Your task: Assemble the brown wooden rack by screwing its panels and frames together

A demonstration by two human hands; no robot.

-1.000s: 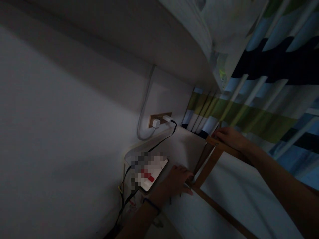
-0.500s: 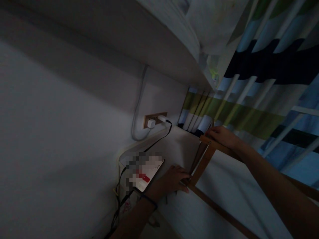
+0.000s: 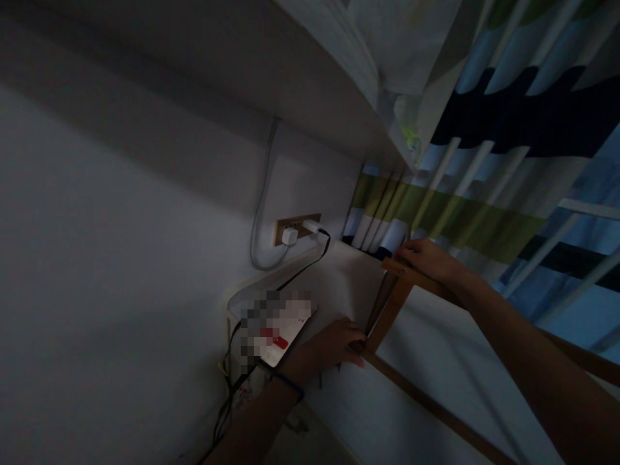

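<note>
A brown wooden frame (image 3: 390, 316) with several bars stands tilted in front of me, against a pale panel. At its lower corner, my left hand (image 3: 339, 341) is closed around the end of the bar, thumb below and fingers above. A dark band circles that wrist. My right hand (image 3: 426, 258) grips the upper corner of the same frame, its fingers curled over the far side and partly hidden. Just left of my left hand lies a phone-like device (image 3: 285, 342) with a lit screen, partly blurred out.
A wall socket (image 3: 296, 227) holds two white plugs. A black cable (image 3: 310, 263) runs from one of them down past the device. Overhead juts a curved shelf (image 3: 329, 84). Striped curtains (image 3: 484, 206) hang at the right behind the frame.
The whole view has shifted slightly, so everything sits a little further left and up. Both hands keep the same hold on the wooden frame.
</note>
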